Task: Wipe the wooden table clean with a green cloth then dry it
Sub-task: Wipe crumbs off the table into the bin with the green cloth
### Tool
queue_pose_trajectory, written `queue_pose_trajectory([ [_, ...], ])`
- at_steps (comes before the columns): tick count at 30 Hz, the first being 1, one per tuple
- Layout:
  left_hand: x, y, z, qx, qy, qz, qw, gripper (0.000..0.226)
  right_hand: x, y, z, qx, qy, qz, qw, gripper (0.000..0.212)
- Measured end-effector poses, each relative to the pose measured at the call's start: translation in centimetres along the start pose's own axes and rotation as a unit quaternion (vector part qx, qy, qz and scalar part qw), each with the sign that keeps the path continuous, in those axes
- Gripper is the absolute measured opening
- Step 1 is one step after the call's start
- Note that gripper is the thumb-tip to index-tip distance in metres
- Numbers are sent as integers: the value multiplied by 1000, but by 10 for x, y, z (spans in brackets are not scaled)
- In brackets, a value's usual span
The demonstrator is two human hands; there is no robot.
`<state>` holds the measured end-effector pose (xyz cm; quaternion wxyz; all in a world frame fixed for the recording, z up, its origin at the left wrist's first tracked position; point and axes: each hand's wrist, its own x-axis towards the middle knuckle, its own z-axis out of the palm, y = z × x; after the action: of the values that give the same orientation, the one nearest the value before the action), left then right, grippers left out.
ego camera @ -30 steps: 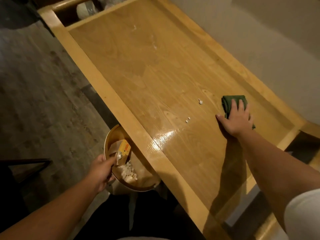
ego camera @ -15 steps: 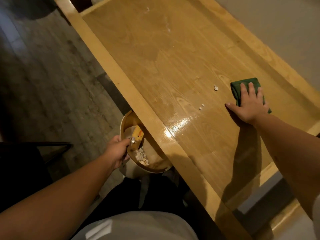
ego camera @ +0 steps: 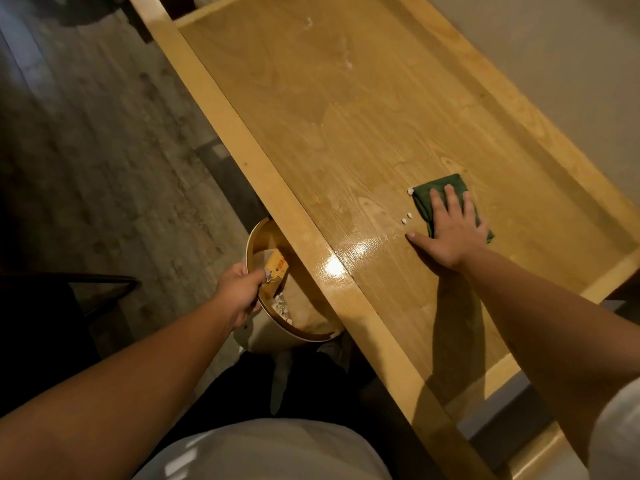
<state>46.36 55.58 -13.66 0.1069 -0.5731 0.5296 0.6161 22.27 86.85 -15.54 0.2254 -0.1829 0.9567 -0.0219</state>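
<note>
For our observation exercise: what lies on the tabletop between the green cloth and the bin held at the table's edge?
In the head view, white crumbs beside the green cloth, then glossy wet wood and the table border above the bin.

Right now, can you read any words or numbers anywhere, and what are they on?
Yellow box in the bin: it has a red mark, too blurred to read.
Table, cloth, floor: no words or numbers show.
</note>
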Motion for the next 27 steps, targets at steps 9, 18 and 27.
queue_pose_trajectory([
  [9,5,-3,-3,19,-4,17,1000,8,-27,-50,20,-19,2,-48,999,105],
  [18,5,-3,-1,24,2,29,999,6,-78,-126,51,-9,4,-98,995,92],
  [27,1,-2,-3,22,-8,29,999,8,-131,-200,86,6,86,-160,983,90],
])
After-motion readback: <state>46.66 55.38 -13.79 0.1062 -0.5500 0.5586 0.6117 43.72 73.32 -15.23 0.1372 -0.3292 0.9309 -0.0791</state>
